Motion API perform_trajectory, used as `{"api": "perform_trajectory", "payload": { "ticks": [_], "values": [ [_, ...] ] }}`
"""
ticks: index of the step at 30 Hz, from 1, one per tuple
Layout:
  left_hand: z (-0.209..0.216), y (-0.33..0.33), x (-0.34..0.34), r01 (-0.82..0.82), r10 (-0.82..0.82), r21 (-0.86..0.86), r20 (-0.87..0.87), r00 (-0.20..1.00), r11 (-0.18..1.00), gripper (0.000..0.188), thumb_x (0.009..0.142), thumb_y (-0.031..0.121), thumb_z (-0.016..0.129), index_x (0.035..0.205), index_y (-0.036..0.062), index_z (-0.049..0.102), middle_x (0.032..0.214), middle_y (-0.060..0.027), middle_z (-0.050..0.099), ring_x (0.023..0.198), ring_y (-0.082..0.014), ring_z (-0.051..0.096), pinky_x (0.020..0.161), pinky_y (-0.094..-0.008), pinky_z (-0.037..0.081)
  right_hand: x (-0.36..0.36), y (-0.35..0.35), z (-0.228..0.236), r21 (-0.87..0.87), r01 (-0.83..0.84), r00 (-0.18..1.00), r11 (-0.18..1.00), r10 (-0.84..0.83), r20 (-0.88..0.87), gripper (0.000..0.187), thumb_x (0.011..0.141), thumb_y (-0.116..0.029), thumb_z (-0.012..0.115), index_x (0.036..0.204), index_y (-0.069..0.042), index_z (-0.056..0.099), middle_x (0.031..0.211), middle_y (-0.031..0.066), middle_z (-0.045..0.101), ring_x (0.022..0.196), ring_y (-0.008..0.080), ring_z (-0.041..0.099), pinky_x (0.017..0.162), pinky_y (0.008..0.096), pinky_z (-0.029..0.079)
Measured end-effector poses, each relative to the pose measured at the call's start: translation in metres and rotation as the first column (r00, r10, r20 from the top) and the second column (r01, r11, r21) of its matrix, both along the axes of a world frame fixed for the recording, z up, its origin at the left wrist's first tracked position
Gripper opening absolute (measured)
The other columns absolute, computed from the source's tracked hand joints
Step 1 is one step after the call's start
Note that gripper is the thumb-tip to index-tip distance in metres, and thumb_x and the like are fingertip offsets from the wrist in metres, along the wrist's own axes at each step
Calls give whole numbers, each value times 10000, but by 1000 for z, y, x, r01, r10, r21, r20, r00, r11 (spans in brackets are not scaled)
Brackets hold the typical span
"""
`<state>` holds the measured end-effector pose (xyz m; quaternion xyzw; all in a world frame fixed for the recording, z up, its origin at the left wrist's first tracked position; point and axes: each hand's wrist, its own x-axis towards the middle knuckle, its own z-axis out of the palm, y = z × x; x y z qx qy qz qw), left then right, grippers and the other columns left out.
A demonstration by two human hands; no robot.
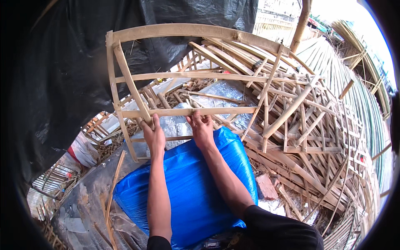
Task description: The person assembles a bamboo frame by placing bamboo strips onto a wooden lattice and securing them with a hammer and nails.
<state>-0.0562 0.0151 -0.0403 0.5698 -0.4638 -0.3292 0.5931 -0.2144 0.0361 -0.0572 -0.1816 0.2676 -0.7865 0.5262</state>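
Note:
A bamboo frame (183, 31) of flat slats stands upright in front of me, with several crossbars and a slanted brace on its left. My left hand (154, 135) grips the foot of that slanted brace, just below the lower crossbar (225, 111). My right hand (202, 128) holds the same crossbar from beneath, fingers curled over its near edge. Both forearms reach out over a blue plastic-wrapped bundle (196, 196) under the frame.
A large heap of similar bamboo frames (308, 125) fills the right side. Black plastic sheeting (62, 71) hangs at the left and back. A loose bamboo strip (113, 183) lies on grey sheeting at lower left. Bundled bamboo strips (358, 96) lie at far right.

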Motion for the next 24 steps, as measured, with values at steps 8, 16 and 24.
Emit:
{"api": "perform_trajectory", "payload": {
  "ticks": [8, 16, 24],
  "values": [
    [48, 14, -3, -62, 60, -9, 393, 918, 998, 636, 864, 560, 605, 1119, -22, 587, 1025, -248, 654, 1011, -406, 625, 884, -454, 483, -20, -5, -19, -61, 21, 997, 998, -26, -68, 340, 947, -230, 635, 1193, -43, 493, 1124, 89, 589, 981, 182, 606, 844, 306, 516],
    [102, 48, 50, -158, 184, -96, 465, 866, 983, 436, 826, 465, 724, 864, 37, 651, 825, -121, 705, 814, -222, 683, 694, -351, 524, 2, 11, 0, -105, -70, 997, 992, 72, 8, 246, 963, -230, 611, 1113, -55, 524, 1054, 45, 595, 972, 161, 605, 813, 265, 483],
    [91, 30, 103, -237, 406, -400, 414, 815, 885, 712, 749, 479, 791, 1179, -20, 520, 1075, -201, 556, 1017, -323, 562, 910, -450, 436, -9, 10, 1, -141, -165, 986, 976, 167, 8, 142, 964, -185, 605, 1044, -84, 543, 969, 16, 585, 908, 173, 621, 741, 286, 500]
  ]
}}
